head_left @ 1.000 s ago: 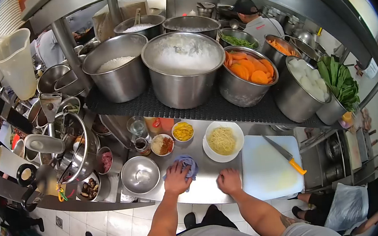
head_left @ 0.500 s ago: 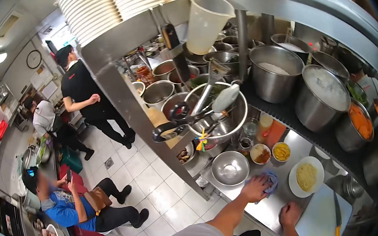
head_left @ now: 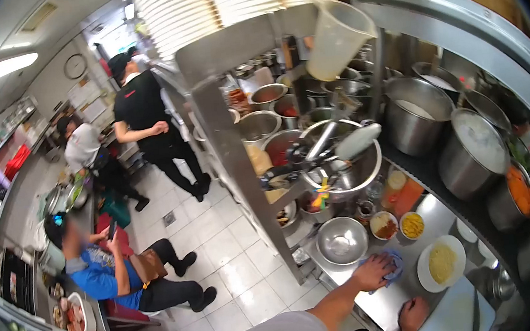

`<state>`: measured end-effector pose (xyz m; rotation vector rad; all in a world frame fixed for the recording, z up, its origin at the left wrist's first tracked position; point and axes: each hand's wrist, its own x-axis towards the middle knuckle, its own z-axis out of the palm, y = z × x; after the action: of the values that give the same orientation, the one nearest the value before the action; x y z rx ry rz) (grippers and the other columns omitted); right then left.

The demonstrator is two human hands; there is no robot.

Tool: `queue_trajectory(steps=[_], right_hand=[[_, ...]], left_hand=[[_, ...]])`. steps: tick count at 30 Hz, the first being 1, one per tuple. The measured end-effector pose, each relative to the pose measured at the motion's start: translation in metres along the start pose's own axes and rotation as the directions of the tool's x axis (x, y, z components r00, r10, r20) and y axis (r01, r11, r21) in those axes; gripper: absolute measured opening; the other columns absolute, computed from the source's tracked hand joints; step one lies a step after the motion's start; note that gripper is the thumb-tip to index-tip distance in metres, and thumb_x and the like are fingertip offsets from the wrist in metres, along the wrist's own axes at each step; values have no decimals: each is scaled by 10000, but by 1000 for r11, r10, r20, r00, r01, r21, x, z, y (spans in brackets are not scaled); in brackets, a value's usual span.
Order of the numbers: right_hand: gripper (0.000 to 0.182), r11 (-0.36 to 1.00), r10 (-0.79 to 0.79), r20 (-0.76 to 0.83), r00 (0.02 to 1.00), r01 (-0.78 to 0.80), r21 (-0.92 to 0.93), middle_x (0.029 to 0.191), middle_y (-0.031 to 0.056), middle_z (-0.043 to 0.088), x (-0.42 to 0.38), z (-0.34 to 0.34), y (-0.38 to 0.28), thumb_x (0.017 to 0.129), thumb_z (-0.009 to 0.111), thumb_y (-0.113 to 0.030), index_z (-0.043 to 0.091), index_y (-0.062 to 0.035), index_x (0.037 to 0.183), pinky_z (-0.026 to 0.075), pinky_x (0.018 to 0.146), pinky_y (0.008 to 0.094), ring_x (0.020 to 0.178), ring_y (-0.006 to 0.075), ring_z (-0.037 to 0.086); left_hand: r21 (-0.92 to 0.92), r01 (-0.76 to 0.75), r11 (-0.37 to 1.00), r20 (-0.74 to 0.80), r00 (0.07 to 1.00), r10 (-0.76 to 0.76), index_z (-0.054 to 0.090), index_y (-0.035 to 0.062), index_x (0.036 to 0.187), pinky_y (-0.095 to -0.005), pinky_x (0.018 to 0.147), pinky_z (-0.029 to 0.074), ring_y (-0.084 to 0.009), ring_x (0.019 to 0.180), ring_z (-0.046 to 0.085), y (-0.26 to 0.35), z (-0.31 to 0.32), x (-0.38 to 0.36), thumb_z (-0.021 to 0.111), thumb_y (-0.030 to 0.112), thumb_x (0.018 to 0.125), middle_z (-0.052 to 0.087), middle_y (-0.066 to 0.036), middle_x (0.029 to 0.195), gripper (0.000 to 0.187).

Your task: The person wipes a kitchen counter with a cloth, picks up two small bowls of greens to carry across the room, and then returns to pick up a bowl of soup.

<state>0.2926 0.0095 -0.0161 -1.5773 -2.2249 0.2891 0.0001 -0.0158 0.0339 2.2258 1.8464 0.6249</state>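
My left hand (head_left: 373, 272) presses down on a crumpled blue cloth (head_left: 392, 265) on the steel counter (head_left: 375, 303), its fingers over the cloth. My right hand (head_left: 414, 313) rests on the counter as a loose fist, beside the white cutting board (head_left: 449, 316); nothing shows in it. A knife (head_left: 476, 314) lies on the board's right side. Beyond the hands stand a white plate (head_left: 425, 273) of pale yellow shredded food (head_left: 443, 263) and a steel bowl (head_left: 342, 240). Near the bowl are a cup of red and white food (head_left: 383, 225) and a cup of yellow pieces (head_left: 411, 225).
Large steel pots (head_left: 417, 109) line the shelf above the counter. A wide steel bowl of utensils (head_left: 342, 156) and a plastic measuring jug (head_left: 338, 36) hang near the shelf post (head_left: 233, 169). At left, one person (head_left: 107, 268) sits with a phone; others stand behind on the tiled floor.
The view has swung left, so the counter and shelves appear farther right and slightly lower. My left hand stays on the cloth, and my right hand stays beside the board.
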Motion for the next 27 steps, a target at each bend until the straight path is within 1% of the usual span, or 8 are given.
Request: queue_trajectory(steps=[5,6,8,14,22,23,25,27], right_hand=[[132,1000,14,-42,999,-14,-12,896,226,601,0,2,1,838,590,-150,582,-27,887,400,856,557,908,444,555],[132,1000,14,-41,999,-15,-11,896,226,601,-2,1,2,838,590,-150,582,-27,887,400,856,557,908,444,555],[137,1000,-22,-52,998,22,2,877,231,595,2,1,1,838,591,-152,578,-20,874,402,835,564,892,453,553],[127,1000,-29,-55,998,29,-13,860,236,588,2,-5,-5,834,585,-142,563,-17,852,406,800,567,869,462,551],[123,999,-44,-69,997,44,-3,855,233,590,3,-7,-7,819,599,-136,567,-21,843,404,803,571,860,459,555],[127,999,-46,-76,996,46,-10,854,231,596,2,-8,-8,814,606,-139,573,-20,842,405,804,571,863,456,560],[127,999,-35,-93,995,33,-23,856,229,606,3,-2,-5,807,613,-142,584,-22,837,411,808,569,870,453,567],[127,998,38,-124,992,-44,-47,857,228,616,-6,2,0,800,621,-145,595,-24,831,416,812,568,877,450,573]], left_hand=[[3,-29,1000,-2,1000,29,568,167,1392,-528,1158,317,-368,1449,385,3,7,0,669,418,867,500,-171,1474,591],[4,-5,1000,92,996,4,522,176,1452,-535,1170,293,-354,1478,341,3,5,0,644,427,894,447,-162,1539,624],[10,-8,1000,92,996,7,524,175,1449,-534,1168,295,-354,1478,342,2,0,1,642,421,895,447,-163,1539,617],[21,-20,1000,70,997,19,523,170,1446,-521,1160,304,-349,1477,343,2,4,3,645,410,890,452,-166,1533,618],[37,-19,999,71,997,16,521,170,1446,-518,1162,302,-338,1479,336,4,5,-1,656,403,884,452,-153,1534,623],[29,-29,999,43,999,27,527,168,1437,-519,1159,310,-350,1469,353,4,5,-2,664,399,874,461,-158,1522,623],[21,-66,998,15,998,66,533,166,1428,-521,1157,317,-362,1458,371,2,2,3,673,395,864,470,-162,1509,624],[-4,-18,1000,84,996,18,528,169,1432,-522,1160,317,-366,1457,374,3,5,2,680,392,859,458,-168,1520,634]])
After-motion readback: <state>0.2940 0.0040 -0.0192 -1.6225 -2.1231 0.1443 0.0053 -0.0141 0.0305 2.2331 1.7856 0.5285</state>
